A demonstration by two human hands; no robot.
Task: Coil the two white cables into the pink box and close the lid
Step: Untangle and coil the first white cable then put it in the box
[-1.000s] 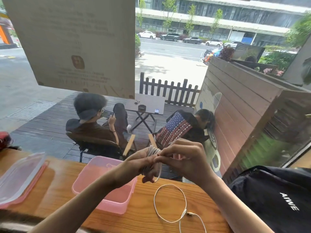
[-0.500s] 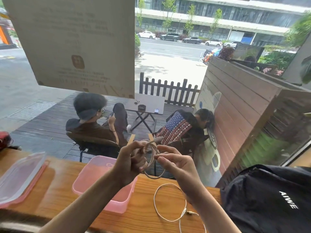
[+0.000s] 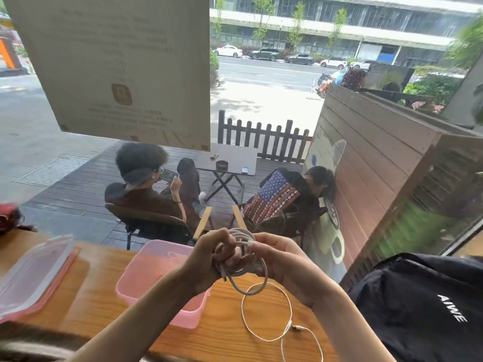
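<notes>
Both hands meet above the table's far edge, just right of the open pink box point(image 3: 146, 288). My left hand point(image 3: 209, 259) grips a bundle of thick white cable point(image 3: 243, 257) wound in several loops, one loop hanging down below the fingers. My right hand point(image 3: 285, 262) pinches the same cable at its white plug end on top of the bundle. A thinner white cable point(image 3: 266, 312) lies loosely looped on the wooden table point(image 3: 99, 304) under my right wrist. The box's clear lid with pink rim point(image 3: 34, 273) lies apart at the left.
A black bag point(image 3: 423, 309) with white lettering fills the table's right side. A red object point(image 3: 7, 218) sits at the far left edge. A window stands right behind the table, with two seated people outside.
The hands dropped slightly and came together again. More cable is wound onto the bundle, and my right hand now pinches the plug end against it.
</notes>
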